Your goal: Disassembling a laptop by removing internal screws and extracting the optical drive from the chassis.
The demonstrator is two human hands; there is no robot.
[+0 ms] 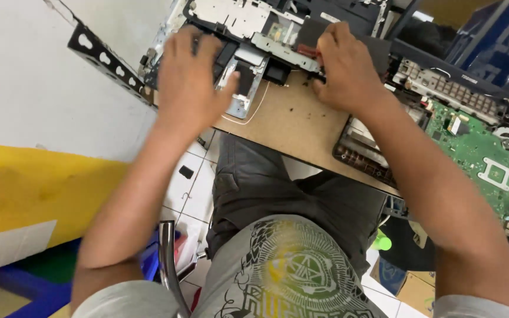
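Nearest the camera are the person's grey printed shirt [293, 271] and dark trousers [278, 188], seated beside a chrome chair arm [169, 265] over a white tiled floor [192, 188]. Both bare forearms stretch forward and away from the body to the near edge of a brown workbench [293, 121]. The opened laptop chassis [248, 35] lies at the far edge of that bench, directly under and just beyond both hands. The left hand [189, 76] rests palm down on the chassis's left part, fingers spread loosely and flat over the dark frame, thumb angled toward a silver metal bracket [244, 88] that juts toward the person; it presses rather than clasps, holding nothing in a closed grasp. The right hand [346, 68] sits on the chassis's right side, knuckles up, fingers curled narrowly down at the frame's near edge beside a small red part [308, 52]; whether they pinch anything cannot be told, since the fingertips are hidden. To the right lies a green circuit board [478, 147], with a dark keyboard frame [443, 85] behind it. On the left stand a white and yellow wall [30, 118] and a black perforated bracket [104, 56].
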